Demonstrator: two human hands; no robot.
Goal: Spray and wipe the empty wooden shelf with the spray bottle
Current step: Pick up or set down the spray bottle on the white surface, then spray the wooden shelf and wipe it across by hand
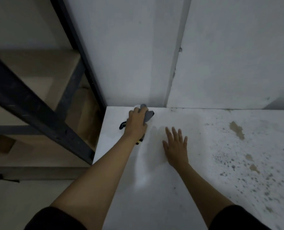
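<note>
My left hand [136, 123] is shut on the spray bottle [148, 114] at the back left corner of a white surface [154, 188]. The bottle's grey top shows past my fingers, and a yellow-and-black patch of it shows under my wrist. A small dark piece sticks out left of the hand. My right hand [176, 146] lies flat and open on the white surface, a hand's width to the right of the bottle. The wooden shelf [38, 67], in a black metal frame [30, 103], stands to the left. No cloth can be made out.
The white surface meets a grey wall [129, 47] at the back, and its right part [245, 155] is speckled with dark spots and brown stains. A cardboard box [86, 105] sits on a lower shelf level. The black upright stands close to the surface's left edge.
</note>
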